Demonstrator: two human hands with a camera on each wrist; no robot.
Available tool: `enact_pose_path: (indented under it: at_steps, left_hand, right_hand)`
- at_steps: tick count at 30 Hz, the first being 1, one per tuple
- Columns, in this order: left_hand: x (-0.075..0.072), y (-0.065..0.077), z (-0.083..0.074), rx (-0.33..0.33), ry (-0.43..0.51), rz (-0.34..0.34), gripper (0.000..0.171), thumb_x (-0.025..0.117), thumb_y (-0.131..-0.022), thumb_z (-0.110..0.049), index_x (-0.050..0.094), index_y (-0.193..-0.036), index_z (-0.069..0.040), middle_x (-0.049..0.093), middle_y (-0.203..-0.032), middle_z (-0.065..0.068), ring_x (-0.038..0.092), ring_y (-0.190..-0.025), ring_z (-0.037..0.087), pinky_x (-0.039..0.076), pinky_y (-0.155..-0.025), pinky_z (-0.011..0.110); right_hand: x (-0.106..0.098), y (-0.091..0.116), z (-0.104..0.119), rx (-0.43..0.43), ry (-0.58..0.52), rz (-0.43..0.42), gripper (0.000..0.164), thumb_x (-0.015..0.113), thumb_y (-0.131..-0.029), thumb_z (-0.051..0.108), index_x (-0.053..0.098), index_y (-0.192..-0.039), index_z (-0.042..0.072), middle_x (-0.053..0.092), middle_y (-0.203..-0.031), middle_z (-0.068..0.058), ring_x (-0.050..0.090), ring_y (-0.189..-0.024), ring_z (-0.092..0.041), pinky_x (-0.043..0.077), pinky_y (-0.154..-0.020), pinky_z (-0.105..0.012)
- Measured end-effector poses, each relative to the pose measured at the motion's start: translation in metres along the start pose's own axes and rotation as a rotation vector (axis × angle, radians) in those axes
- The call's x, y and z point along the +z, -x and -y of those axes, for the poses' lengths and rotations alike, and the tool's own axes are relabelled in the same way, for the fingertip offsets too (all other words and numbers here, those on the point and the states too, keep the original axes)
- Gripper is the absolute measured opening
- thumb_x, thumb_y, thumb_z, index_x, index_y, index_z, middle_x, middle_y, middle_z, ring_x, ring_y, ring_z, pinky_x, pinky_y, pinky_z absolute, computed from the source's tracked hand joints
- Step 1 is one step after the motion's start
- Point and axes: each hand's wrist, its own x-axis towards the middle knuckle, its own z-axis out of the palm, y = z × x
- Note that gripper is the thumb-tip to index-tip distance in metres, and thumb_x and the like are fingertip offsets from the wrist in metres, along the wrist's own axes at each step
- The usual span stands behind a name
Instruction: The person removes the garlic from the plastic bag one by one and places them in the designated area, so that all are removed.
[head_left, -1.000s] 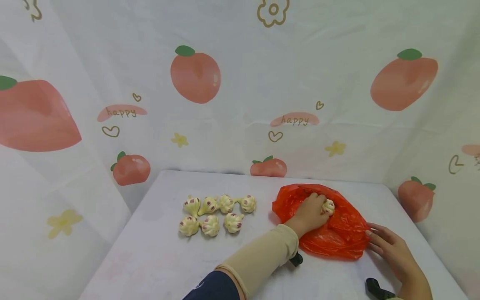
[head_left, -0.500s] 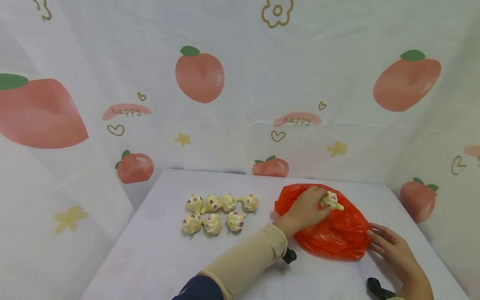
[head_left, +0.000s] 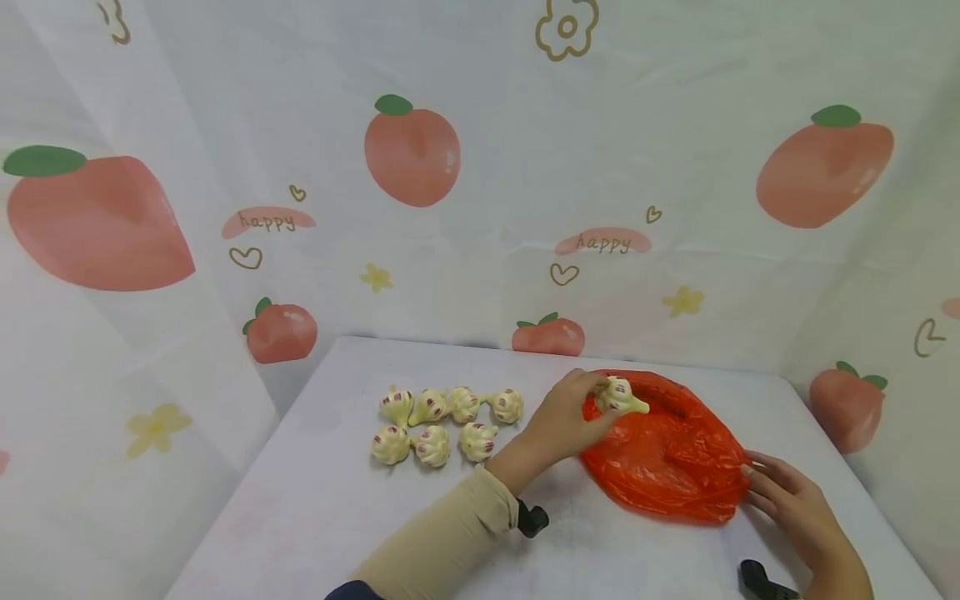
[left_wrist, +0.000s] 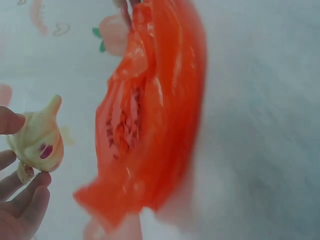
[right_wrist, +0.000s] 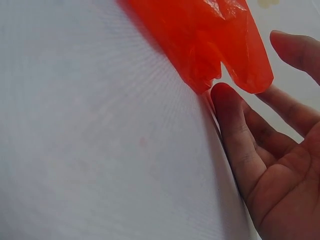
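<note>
Between thumb and fingertips, my left hand (head_left: 564,418) pinches a garlic bulb (head_left: 619,395), cream with purple patches. It holds the bulb above the left side of a crumpled red plastic bag (head_left: 675,467), whose mouth faces up. In the left wrist view the garlic bulb (left_wrist: 37,137) shows its stem upward, apart from the bag (left_wrist: 170,100). My right hand (head_left: 806,508) lies at the bag's right end. Its fingers look loosely extended in the right wrist view, with fingertips (right_wrist: 227,102) at the bag's edge (right_wrist: 250,65); firm contact is hard to tell.
Several garlic bulbs (head_left: 433,448) sit in two rows on the white table (head_left: 315,517), left of the bag. Behind the table hangs a white cloth (head_left: 465,275) printed with fruit. A black wrist device (head_left: 532,518) sticks out by the left sleeve.
My left hand has come up out of the bag's mouth and moved left with the garlic bulb. The right hand stays by the bag's right end. The head view has shifted slightly.
</note>
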Motion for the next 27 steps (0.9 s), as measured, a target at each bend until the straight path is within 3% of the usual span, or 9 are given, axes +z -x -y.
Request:
enact_pose_path:
  at_steps: [9, 16, 22, 27]
  left_hand:
    - [-0.028, 0.041, 0.027, -0.011, -0.026, -0.121, 0.032, 0.077, -0.098, -0.022, 0.068, -0.126, -0.011, 0.068, -0.116, -0.001, 0.064, -0.11, 0.012, 0.057, -0.098, 0.024]
    - [-0.044, 0.065, 0.044, -0.08, -0.105, -0.158, 0.029, 0.08, -0.094, -0.024, 0.071, -0.119, -0.012, 0.07, -0.115, -0.001, 0.067, -0.105, 0.013, 0.061, -0.093, 0.03]
    - [-0.05, 0.078, 0.059, -0.063, -0.187, -0.2, 0.025, 0.083, -0.089, -0.023, 0.075, -0.109, -0.011, 0.073, -0.106, 0.001, 0.071, -0.095, 0.017, 0.06, -0.082, 0.03]
    - [-0.052, 0.085, 0.07, -0.025, -0.222, -0.191, 0.023, 0.084, -0.088, -0.024, 0.075, -0.105, -0.011, 0.073, -0.095, 0.001, 0.067, -0.082, 0.019, 0.052, -0.071, 0.026]
  right_hand:
    - [0.0, 0.001, 0.001, 0.003, 0.026, 0.011, 0.102, 0.053, -0.102, 0.067, 0.015, -0.168, 0.0, 0.017, -0.174, -0.028, 0.055, -0.095, 0.022, 0.059, -0.091, -0.019]
    - [-0.001, 0.0, 0.0, 0.019, 0.03, 0.012, 0.103, 0.054, -0.101, 0.068, 0.014, -0.169, 0.001, 0.016, -0.174, -0.027, 0.056, -0.095, 0.021, 0.06, -0.095, -0.024]
    - [-0.002, 0.0, 0.002, 0.016, 0.041, 0.012, 0.104, 0.053, -0.101, 0.069, 0.014, -0.168, 0.0, 0.017, -0.174, -0.028, 0.056, -0.095, 0.021, 0.06, -0.094, -0.023]
    - [-0.001, 0.001, 0.003, 0.018, 0.041, 0.012, 0.103, 0.054, -0.102, 0.067, 0.015, -0.168, 0.0, 0.017, -0.174, -0.028, 0.056, -0.095, 0.021, 0.06, -0.093, -0.022]
